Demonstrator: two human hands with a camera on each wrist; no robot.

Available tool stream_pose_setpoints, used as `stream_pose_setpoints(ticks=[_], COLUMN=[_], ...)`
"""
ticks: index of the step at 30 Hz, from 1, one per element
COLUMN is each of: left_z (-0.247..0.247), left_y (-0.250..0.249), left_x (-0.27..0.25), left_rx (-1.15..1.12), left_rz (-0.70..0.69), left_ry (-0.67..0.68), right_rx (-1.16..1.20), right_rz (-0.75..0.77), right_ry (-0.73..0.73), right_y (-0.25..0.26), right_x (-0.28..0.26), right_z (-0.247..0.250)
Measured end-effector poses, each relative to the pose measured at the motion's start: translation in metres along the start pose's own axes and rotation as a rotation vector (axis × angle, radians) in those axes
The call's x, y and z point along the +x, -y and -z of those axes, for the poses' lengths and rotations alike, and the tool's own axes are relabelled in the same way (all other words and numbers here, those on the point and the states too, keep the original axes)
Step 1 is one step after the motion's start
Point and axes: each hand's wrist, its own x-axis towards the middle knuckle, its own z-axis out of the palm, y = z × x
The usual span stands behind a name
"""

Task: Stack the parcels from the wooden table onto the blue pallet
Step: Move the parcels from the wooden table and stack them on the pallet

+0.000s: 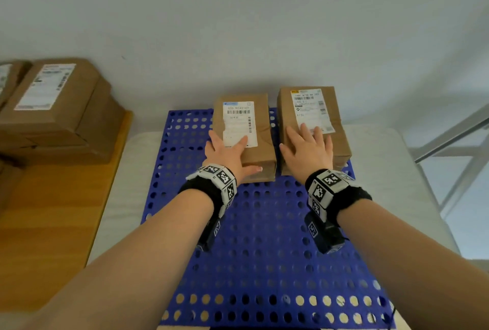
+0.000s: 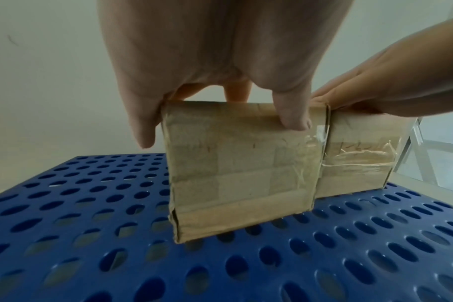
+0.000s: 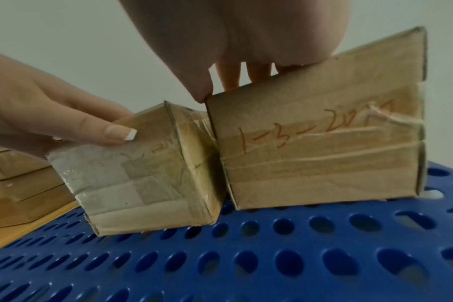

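Observation:
Two brown cardboard parcels lie side by side at the far end of the blue perforated pallet, a narrow gap between them. My left hand rests flat on the left parcel, which has a white barcode label; the thumb hangs over its near edge. My right hand lies flat on the taller right parcel, thumb at its left edge. The right wrist view shows that parcel's near face with red handwriting, and the left parcel beside it. Both parcels sit on the pallet.
To the left stands the wooden table with several more stacked parcels. The pallet lies on a white surface against a pale wall. A metal frame is at the right. The pallet's near part is bare.

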Motion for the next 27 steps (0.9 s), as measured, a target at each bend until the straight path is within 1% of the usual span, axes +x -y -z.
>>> stream_pose_setpoints(ticks=[7,19,27], left_z=[0.004,0.002,0.003], left_y=[-0.004,-0.014,-0.016], left_x=[0.013,0.021,0.024], left_rx=[0.027,0.1,0.083], left_rz=[-0.045,-0.041,-0.033], left_ry=[0.012,-0.01,0.0], right_rx=[0.02,0.018,0.004], right_rz=[-0.006,-0.009,0.011], right_ry=[-0.006,-0.065,-0.059], right_y=[0.0,0.0,-0.001], right_x=[0.0,0.001,-0.002], right_z=[-0.001,-0.008,-0.011])
